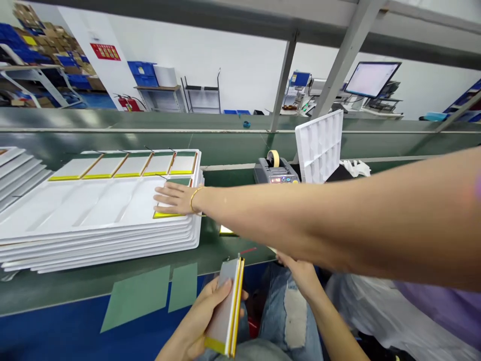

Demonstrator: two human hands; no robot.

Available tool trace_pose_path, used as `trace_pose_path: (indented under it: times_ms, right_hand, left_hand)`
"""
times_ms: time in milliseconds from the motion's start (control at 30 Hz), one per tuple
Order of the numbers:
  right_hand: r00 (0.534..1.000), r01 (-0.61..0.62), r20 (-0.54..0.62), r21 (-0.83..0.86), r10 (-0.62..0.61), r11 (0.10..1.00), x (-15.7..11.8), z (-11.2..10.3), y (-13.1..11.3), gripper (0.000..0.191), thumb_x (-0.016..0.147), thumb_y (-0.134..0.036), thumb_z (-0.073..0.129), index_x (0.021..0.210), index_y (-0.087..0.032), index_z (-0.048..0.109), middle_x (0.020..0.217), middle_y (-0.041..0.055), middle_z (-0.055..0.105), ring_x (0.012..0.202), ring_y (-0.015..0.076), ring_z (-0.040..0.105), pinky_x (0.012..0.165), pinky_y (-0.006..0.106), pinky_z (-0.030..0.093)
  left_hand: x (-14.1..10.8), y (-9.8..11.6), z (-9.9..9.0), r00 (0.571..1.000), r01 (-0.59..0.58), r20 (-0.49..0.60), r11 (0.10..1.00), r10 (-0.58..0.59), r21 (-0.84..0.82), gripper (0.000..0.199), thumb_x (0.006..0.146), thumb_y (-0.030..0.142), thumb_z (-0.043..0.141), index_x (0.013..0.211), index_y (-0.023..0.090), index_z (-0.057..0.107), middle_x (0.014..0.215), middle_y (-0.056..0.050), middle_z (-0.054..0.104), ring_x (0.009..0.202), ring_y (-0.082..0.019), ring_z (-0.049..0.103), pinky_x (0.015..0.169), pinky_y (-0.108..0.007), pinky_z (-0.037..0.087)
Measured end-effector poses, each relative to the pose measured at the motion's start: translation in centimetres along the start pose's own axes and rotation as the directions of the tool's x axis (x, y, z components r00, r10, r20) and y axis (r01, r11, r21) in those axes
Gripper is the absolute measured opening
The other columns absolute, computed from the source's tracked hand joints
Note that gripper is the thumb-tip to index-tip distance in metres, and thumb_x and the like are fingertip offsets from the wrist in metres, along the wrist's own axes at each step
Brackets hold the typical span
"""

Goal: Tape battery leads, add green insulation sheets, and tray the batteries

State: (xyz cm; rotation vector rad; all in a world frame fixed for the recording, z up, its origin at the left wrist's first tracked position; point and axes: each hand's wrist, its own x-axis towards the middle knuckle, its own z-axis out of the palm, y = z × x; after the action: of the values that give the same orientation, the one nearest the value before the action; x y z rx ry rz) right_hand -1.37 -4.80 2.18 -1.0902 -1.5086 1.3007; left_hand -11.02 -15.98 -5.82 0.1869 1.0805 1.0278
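Note:
Low in the middle, my left hand (pixel 206 313) grips a small stack of flat grey pouch cells (pixel 225 306) with yellow edges, tilted upright. My right hand (pixel 300 276) is over my lap; its fingertips are partly hidden by another person's arm and close on a pale bit I cannot make out. That person's hand (pixel 175 198), with a bracelet, reaches in from the right and lies flat on a similar cell (pixel 167 215) in the white tray (pixel 93 200). Behind the arm, a cell (pixel 226 230) on the bench is partly covered.
Several white trays (pixel 150 243) are stacked at left, the top one holding a row of cells (pixel 139 163). A tape dispenser (pixel 276 173) stands behind the arm, beside an upright white tray (pixel 319 145). Green sheets (pixel 139 296) lie at the bench's front edge. Metal posts (pixel 283 85) rise behind.

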Motion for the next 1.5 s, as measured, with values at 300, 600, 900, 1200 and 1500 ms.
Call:
trace_pose_path:
  times_ms: [300,600,900,1200,1500]
  right_hand:
    - [0.895,-0.050,0.446,0.044,0.025,0.998,-7.6,-7.4,5.7,0.055,0.080,-0.019,0.058,0.128,-0.028,0.031,0.068,-0.0067,0.045,0.058,0.0081,0.039,0.055,0.022,0.032]
    - [0.850,0.045,0.525,-0.153,0.042,0.987,-6.8,-6.3,5.0,0.062,0.073,-0.010,0.058,0.127,-0.028,0.034,0.067,-0.0078,0.040,0.056,0.0071,0.037,0.054,0.021,0.029]
    - [0.837,0.132,0.539,-0.360,0.091,0.923,-6.4,-6.0,4.8,0.068,0.070,-0.018,0.062,0.129,-0.031,0.030,0.066,-0.0090,0.040,0.056,0.0080,0.039,0.055,0.022,0.032]
    - [0.917,0.382,0.325,-0.535,-0.234,0.754,-7.6,-5.8,4.7,0.081,0.073,-0.031,0.068,0.138,-0.031,0.021,0.096,0.0026,0.052,0.086,0.0189,0.050,0.076,0.036,0.044]
    - [0.964,-0.021,0.259,-0.135,0.055,0.991,-8.4,-5.0,5.5,0.064,0.074,-0.016,0.067,0.126,-0.033,0.035,0.080,-0.0071,0.065,0.071,0.0114,0.057,0.072,0.029,0.048]
  left_hand:
    - [-3.1,1.6,0.0,0.936,-0.313,0.350,0.559,0.043,0.768,0.031,0.076,0.040,0.067,0.099,0.022,0.057,0.089,0.000,0.062,0.080,-0.017,0.055,0.065,-0.021,0.042]
    - [-3.8,2.0,0.2,0.941,-0.308,0.338,0.409,-0.001,0.859,0.028,0.071,0.033,0.065,0.095,0.021,0.060,0.085,-0.001,0.064,0.073,-0.018,0.057,0.063,-0.023,0.041]
    - [-4.0,2.7,1.1,0.945,-0.291,0.324,0.324,-0.050,0.900,0.027,0.073,0.033,0.062,0.096,0.020,0.057,0.081,0.002,0.061,0.071,-0.015,0.054,0.061,-0.022,0.038]
    - [-4.3,2.0,1.1,0.982,-0.188,0.180,0.221,0.058,0.957,0.028,0.080,0.033,0.055,0.107,0.026,0.052,0.088,0.003,0.062,0.082,-0.020,0.055,0.066,-0.025,0.038]
    - [-3.9,1.3,0.7,0.960,-0.266,0.258,0.062,0.109,0.962,0.030,0.082,0.033,0.056,0.111,0.030,0.050,0.084,0.006,0.065,0.073,-0.018,0.059,0.061,-0.023,0.035]
